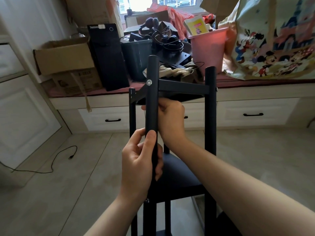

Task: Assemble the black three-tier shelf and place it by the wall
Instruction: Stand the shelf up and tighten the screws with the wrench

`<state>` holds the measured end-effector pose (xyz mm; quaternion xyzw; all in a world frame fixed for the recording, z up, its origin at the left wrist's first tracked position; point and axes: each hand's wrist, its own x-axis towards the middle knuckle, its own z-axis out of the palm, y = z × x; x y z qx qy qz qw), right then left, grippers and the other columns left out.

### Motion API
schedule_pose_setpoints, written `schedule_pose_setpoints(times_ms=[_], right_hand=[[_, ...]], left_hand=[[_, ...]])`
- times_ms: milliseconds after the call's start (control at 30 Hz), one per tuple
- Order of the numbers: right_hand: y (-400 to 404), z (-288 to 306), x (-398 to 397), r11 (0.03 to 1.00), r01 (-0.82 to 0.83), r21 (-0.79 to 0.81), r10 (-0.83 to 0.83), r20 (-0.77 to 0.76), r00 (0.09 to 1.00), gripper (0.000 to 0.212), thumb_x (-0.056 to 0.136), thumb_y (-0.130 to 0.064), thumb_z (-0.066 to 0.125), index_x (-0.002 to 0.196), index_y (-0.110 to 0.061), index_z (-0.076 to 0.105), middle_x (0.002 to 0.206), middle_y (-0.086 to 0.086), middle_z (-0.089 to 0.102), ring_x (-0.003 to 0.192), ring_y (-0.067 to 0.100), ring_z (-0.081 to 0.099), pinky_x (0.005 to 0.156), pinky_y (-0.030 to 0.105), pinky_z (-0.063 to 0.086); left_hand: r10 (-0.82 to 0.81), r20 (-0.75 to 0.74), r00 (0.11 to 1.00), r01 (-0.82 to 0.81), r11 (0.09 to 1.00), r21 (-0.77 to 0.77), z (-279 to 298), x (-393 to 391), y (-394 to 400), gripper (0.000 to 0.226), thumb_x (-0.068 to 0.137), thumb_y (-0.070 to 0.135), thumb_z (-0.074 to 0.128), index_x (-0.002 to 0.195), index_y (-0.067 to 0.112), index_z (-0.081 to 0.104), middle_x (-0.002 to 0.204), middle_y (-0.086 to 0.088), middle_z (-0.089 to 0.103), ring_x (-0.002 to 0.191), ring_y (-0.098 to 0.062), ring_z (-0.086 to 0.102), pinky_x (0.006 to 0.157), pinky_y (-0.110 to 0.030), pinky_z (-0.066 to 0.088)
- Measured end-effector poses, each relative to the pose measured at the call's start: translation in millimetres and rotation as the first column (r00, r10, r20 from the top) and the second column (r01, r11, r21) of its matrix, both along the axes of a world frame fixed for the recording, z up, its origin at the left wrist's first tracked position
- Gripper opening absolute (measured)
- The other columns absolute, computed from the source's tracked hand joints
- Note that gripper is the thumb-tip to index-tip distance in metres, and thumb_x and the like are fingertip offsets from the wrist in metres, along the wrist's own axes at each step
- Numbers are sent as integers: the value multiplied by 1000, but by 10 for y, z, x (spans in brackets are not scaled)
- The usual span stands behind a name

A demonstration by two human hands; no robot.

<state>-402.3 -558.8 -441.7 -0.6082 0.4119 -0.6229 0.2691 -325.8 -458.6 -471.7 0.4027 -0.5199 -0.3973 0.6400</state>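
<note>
The black three-tier shelf (210, 116) stands upright on the floor right in front of me, its round posts rising above the top board (180, 87). A silver screw head (149, 82) shows on the nearest post (152, 106). My left hand (139, 160) grips this nearest post low down, thumb in front and fingers wrapped behind. My right hand (172, 116) reaches in under the top board, its fingers behind the same post; what they hold is hidden. The middle board (179, 174) lies below my hands.
A window bench (238, 97) with white drawers runs behind the shelf, piled with cardboard boxes (64, 57), a black computer tower (109, 57), a pink bin (208, 48), cables and a cartoon-print bag (276, 38). A black cable (56, 160) lies on the tiled floor at left.
</note>
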Motion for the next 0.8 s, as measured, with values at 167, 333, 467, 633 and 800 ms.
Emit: schedule_pose_setpoints(times_ms=[167, 333, 467, 633, 800], right_hand=[[28, 36, -81, 999, 0, -50, -4, -82, 997, 23, 97, -14, 60, 83, 1, 71, 74, 15, 70, 74, 31, 67, 72, 50, 54], [120, 52, -231, 997, -45, -67, 31, -199, 980, 26, 99, -17, 55, 78, -9, 68, 61, -10, 64, 61, 11, 63, 60, 29, 53], [182, 40, -362, 996, -78, -37, 65, -280, 958, 26, 102, -20, 50, 84, -10, 66, 65, -6, 69, 61, 12, 66, 58, 24, 52], [251, 45, -576, 995, -62, -80, 33, -325, 945, 21, 101, -16, 51, 86, -12, 64, 64, -4, 67, 57, 5, 62, 55, 14, 44], [308, 32, -737, 981, -58, -186, -27, -425, 905, 16, 100, -15, 53, 88, -16, 64, 69, -8, 67, 65, 2, 65, 64, 12, 48]], left_hand=[[6, 11, 1000, -6, 1000, -7, -1, 2, -4, 20, 94, 42, 53, 87, 26, 61, 59, -3, 54, 37, -16, 42, 35, -23, 35], [-4, 17, 1000, 5, 1000, -14, -1, 16, 4, 24, 94, 42, 52, 94, 20, 61, 60, -2, 55, 37, -17, 42, 35, -23, 35], [4, 14, 1000, -3, 1000, -25, 1, 19, 1, 30, 95, 40, 51, 100, 12, 60, 60, -3, 55, 36, -16, 42, 34, -23, 34], [3, 8, 1000, -3, 1000, -31, 10, 2, 6, 34, 94, 39, 50, 103, 7, 58, 60, -2, 55, 35, -15, 42, 32, -23, 34], [-1, 18, 1000, 2, 1000, -28, 10, -19, 11, 30, 95, 39, 51, 98, 9, 57, 60, -3, 56, 36, -17, 42, 33, -23, 34]])
